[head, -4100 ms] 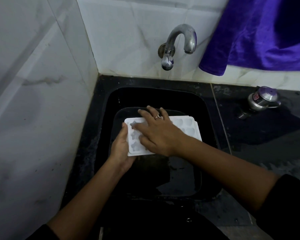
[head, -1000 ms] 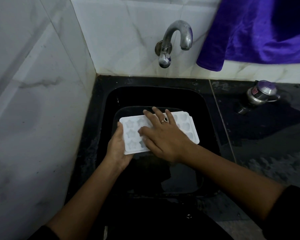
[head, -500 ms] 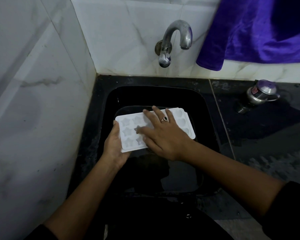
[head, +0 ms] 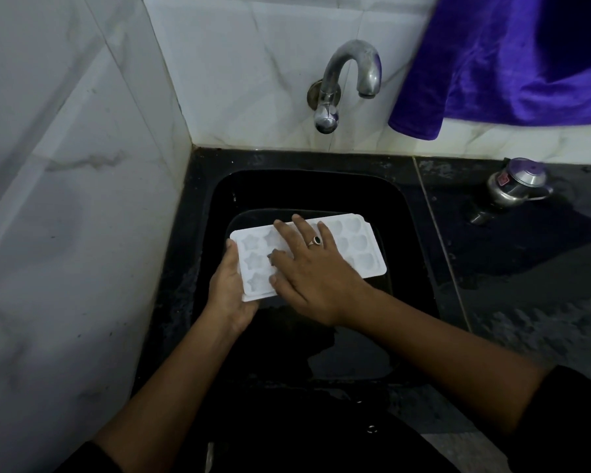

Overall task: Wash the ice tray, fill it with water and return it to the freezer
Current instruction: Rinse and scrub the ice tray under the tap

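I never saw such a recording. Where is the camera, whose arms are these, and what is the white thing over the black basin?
There is no machine: a person wears one camera on the head, looking down at their own arms. The left hand grips the left end of a white ice tray over a black sink. The right hand lies flat on the tray, fingers spread over its moulds. Behind is a tap; at right a purple cloth hangs, and a small metal item stands on the counter.
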Demonstrator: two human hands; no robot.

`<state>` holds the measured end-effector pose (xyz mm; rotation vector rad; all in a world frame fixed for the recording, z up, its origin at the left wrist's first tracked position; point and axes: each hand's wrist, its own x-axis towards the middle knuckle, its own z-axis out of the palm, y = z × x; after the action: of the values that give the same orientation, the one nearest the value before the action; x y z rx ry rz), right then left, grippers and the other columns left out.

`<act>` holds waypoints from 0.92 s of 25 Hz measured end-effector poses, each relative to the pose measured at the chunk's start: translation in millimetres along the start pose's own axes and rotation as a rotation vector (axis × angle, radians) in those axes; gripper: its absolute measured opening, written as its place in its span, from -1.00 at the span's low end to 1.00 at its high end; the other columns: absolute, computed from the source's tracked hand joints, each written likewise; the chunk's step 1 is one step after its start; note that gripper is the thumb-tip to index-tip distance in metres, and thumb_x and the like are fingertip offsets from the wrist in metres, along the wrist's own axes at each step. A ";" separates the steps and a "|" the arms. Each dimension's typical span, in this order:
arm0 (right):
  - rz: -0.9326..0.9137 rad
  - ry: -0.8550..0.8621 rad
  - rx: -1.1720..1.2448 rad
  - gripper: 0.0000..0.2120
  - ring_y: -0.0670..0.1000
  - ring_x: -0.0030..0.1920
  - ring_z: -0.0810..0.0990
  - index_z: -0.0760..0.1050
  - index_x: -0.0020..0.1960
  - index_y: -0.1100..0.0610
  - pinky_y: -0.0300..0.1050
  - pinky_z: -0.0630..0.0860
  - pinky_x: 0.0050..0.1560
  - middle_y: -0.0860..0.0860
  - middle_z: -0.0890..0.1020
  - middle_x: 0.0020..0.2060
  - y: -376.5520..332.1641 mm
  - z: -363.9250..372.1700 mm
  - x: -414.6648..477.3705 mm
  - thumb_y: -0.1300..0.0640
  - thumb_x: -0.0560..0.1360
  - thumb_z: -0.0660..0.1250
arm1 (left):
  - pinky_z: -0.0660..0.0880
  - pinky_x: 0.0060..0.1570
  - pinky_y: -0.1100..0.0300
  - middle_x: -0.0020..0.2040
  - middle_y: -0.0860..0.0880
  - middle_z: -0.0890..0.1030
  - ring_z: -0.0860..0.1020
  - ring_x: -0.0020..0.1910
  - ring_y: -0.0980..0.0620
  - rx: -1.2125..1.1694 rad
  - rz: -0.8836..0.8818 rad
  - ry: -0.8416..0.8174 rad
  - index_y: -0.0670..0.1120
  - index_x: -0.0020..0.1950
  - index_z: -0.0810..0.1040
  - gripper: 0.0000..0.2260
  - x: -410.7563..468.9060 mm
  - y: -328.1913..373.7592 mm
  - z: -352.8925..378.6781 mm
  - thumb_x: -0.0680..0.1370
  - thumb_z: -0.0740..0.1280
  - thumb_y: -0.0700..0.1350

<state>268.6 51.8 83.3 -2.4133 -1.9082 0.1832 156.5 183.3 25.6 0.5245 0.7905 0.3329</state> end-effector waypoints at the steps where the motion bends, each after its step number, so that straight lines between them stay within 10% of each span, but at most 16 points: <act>1: -0.014 -0.001 -0.003 -0.50 0.28 0.65 -0.04 0.38 0.49 -0.01 0.43 -0.06 0.57 0.19 0.08 0.65 3.0 0.6 -3.1 -0.19 0.69 -0.06 | 0.48 0.36 -0.24 0.37 -0.25 0.60 0.58 0.35 -0.26 -0.001 0.001 -0.002 -0.15 0.52 0.46 -0.36 1.2 2.3 -2.2 0.68 0.07 0.30; 10: -0.014 0.007 -0.023 -0.50 0.30 0.65 -0.06 0.35 0.51 -0.06 0.44 -0.09 0.56 0.20 0.06 0.65 10.8 -2.4 -0.4 -0.19 0.68 -0.08 | 0.67 0.10 -0.13 0.30 -0.25 0.65 0.67 0.22 -0.21 0.011 0.011 -0.028 -0.17 0.43 0.52 -0.38 -3.5 7.2 6.5 0.70 0.03 0.28; 23: -0.040 -0.027 -0.022 -0.48 0.28 0.65 -0.06 0.32 0.53 0.02 0.42 -0.08 0.57 0.20 0.05 0.65 7.3 0.5 -1.7 -0.19 0.69 -0.05 | 0.48 0.35 -0.23 0.38 -0.26 0.59 0.58 0.36 -0.26 -0.012 0.004 -0.014 -0.16 0.49 0.49 -0.36 1.2 2.4 1.5 0.68 0.07 0.30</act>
<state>275.2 48.4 82.0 -2.3964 -1.9780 0.1942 158.2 185.3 27.1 0.5168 0.7736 0.3374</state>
